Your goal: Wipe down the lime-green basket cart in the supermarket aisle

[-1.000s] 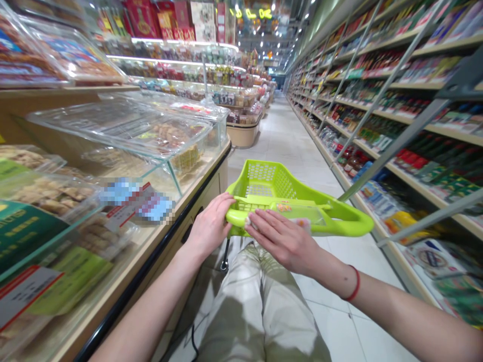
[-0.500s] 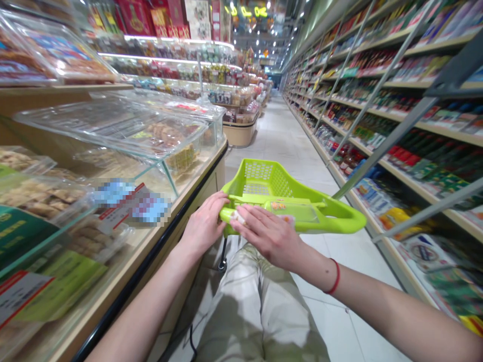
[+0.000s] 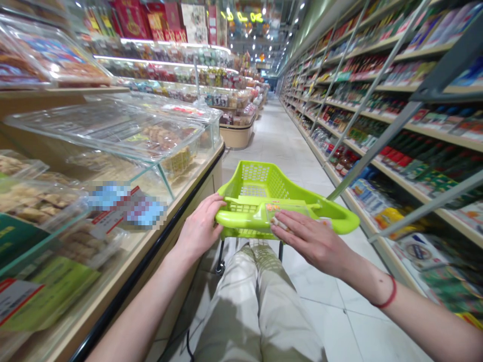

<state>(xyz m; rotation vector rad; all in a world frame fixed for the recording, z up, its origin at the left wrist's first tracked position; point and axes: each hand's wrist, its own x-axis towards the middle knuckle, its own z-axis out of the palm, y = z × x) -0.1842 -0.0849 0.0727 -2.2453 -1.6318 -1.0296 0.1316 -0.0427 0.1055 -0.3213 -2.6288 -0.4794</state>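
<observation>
A bright green shopping cart (image 3: 260,173) with a perforated basket stands in front of my legs. My left hand (image 3: 202,221) is closed around the left end of its handle (image 3: 241,219). Across the middle of the handle lies my right hand (image 3: 309,236), fingers together and pressed down. A white wipe (image 3: 279,224) shows at those fingertips, and a pale bit of it peeks out beyond the knuckles; most is hidden under the palm. A clear label panel (image 3: 289,206) sits on the handle just ahead of the right hand.
On the left runs a display counter (image 3: 204,181) with clear bins of packaged snacks. Tall stocked shelves (image 3: 407,120) line the right side, with a grey metal frame (image 3: 377,146) slanting before them. A tiled aisle (image 3: 269,125) stretches ahead.
My right hand has slid to the right along the handle, and the white wipe has moved with it. My left hand keeps its hold on the left end.
</observation>
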